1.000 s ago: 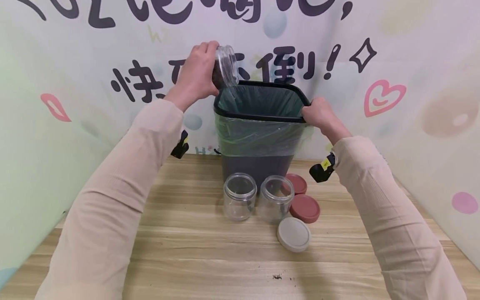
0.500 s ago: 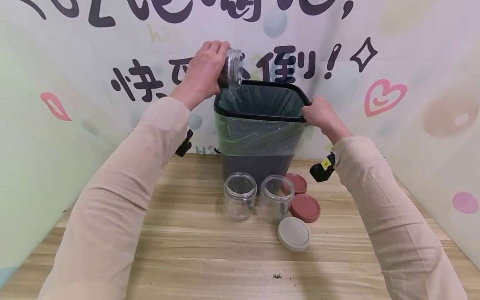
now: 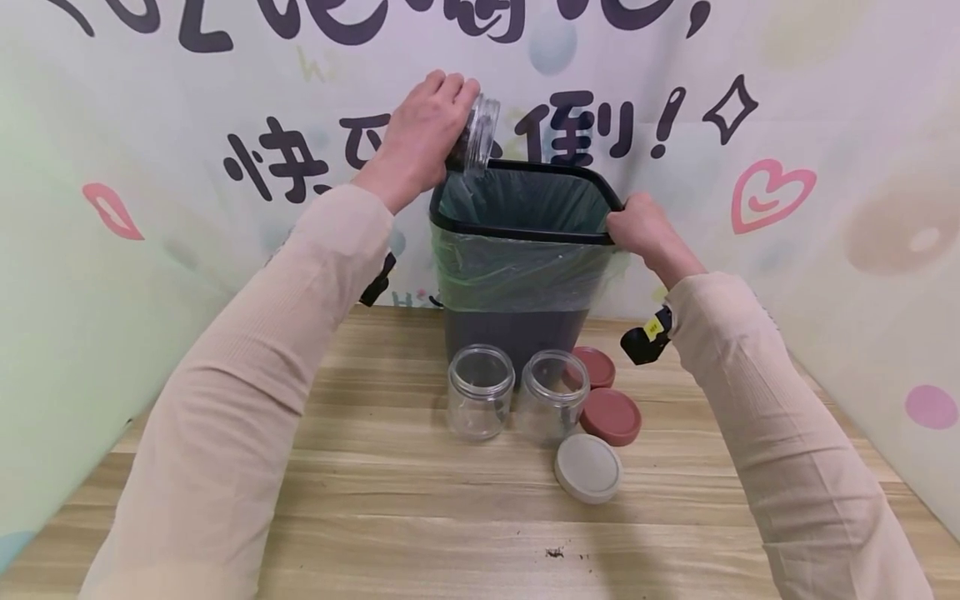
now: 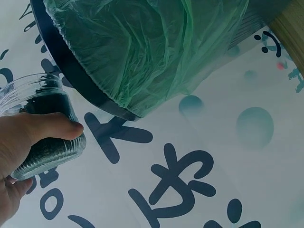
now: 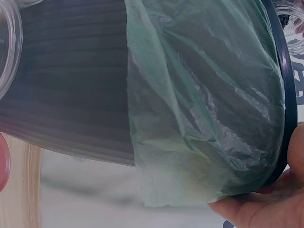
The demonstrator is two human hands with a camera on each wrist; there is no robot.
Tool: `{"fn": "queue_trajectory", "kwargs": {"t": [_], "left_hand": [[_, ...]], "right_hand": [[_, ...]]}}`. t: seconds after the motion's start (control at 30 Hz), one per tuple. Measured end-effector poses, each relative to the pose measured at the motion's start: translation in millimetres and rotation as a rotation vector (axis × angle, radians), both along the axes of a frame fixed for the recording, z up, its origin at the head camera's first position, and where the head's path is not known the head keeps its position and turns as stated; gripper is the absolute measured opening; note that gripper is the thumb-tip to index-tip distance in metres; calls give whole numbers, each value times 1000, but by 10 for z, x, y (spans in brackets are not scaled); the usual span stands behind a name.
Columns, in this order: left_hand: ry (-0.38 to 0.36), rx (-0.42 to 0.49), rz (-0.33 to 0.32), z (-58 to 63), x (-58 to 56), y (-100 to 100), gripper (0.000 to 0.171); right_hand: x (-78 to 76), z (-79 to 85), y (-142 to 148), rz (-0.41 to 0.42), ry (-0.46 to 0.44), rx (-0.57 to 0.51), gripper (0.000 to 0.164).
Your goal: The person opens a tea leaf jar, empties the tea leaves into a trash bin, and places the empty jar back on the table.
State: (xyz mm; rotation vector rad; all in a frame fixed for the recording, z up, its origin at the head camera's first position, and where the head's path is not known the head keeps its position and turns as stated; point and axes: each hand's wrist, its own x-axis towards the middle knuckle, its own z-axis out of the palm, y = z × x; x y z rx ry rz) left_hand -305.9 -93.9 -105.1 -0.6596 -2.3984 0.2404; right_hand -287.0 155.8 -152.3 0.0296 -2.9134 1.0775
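Observation:
My left hand grips a clear jar over the left side of the trash can's rim. The jar is tipped with its open mouth toward the can, and dark, loose bits fill part of it in the left wrist view. At the right corner, my right hand holds the black rim of the trash can. A thin green bag lines the can and is folded over its rim. The right hand's fingers curl under the rim in the right wrist view; the can's bottom inside is hidden.
Two open clear jars, a left jar and a right jar, stand in front of the can. Beside them lie two red lids and a grey lid. Dark crumbs lie near the table's front. A printed wall sheet hangs behind.
My left hand has moved to the right with the jar, further over the can's rim, and the jar's mouth has tipped further down. My right hand stays on the rim.

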Motion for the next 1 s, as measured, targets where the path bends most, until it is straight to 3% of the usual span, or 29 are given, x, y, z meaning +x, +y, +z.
{"fn": "queue_trajectory", "kwargs": {"t": [1.0], "left_hand": [[30, -51, 44, 72, 19, 117, 61]], "right_hand": [[-3, -1, -1, -12, 15, 13, 9]]}}
